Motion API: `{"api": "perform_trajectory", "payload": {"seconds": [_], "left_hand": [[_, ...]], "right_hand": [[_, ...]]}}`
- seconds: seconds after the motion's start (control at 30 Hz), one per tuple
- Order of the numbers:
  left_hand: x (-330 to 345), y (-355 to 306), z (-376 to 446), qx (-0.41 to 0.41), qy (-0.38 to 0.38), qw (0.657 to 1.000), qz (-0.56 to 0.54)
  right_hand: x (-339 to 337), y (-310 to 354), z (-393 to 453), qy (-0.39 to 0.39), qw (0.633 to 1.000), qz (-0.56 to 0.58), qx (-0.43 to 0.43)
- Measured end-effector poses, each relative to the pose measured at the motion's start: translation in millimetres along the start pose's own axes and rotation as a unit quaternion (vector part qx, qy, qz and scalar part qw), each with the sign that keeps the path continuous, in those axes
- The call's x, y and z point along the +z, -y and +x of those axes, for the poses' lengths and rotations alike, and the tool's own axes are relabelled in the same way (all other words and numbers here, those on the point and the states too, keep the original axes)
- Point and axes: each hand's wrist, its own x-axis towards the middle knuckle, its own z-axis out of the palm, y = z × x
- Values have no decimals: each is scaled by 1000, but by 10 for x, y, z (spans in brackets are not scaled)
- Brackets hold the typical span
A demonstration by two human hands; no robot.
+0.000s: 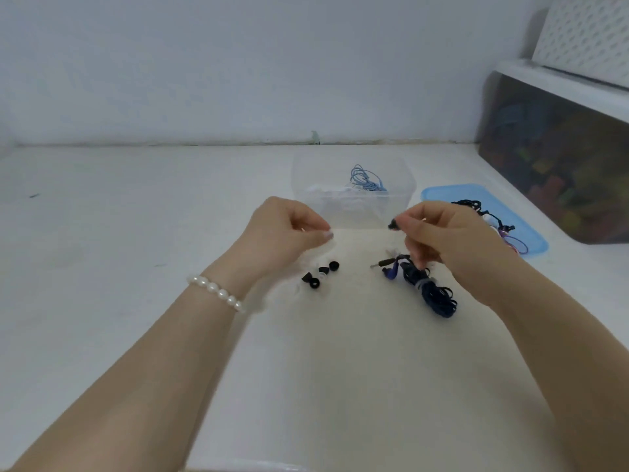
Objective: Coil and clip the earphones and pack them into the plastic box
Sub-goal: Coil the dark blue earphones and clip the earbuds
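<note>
Your left hand (286,229) hovers over the white tabletop (102,250), fingers curled, thumb and forefinger pinched, on what I can't tell; your right hand (452,240) pinches a small black earbud (393,225) up near the clear plastic box (354,199); the dark blue coiled earphones (432,287) lie right below it, clipped; three loose black ear tips (318,275) sit under your left hand; one light blue earphone coil (366,180) is in the box; no readable writing anywhere.

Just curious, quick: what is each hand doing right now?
Left hand: fingers curled, pinching something tiny; cannot tell what.
Right hand: pinches a dark earbud at its fingertips.
</note>
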Motion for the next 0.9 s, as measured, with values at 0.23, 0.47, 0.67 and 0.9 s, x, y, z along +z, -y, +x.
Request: {"api": "perform_trajectory", "payload": {"seconds": [0.23, 0.47, 0.67, 0.9], "left_hand": [[181, 23, -36, 29, 79, 981, 176], [189, -3, -46, 86, 80, 972, 205], [123, 34, -42, 53, 77, 986, 137], [-9, -62, -31, 7, 36, 998, -56]], "right_hand": [[124, -34, -35, 23, 988, -149, -28], [128, -44, -30, 19, 987, -154, -34], [114, -31, -29, 10, 989, -146, -20], [75, -33, -22, -31, 995, -95, -11]]}}
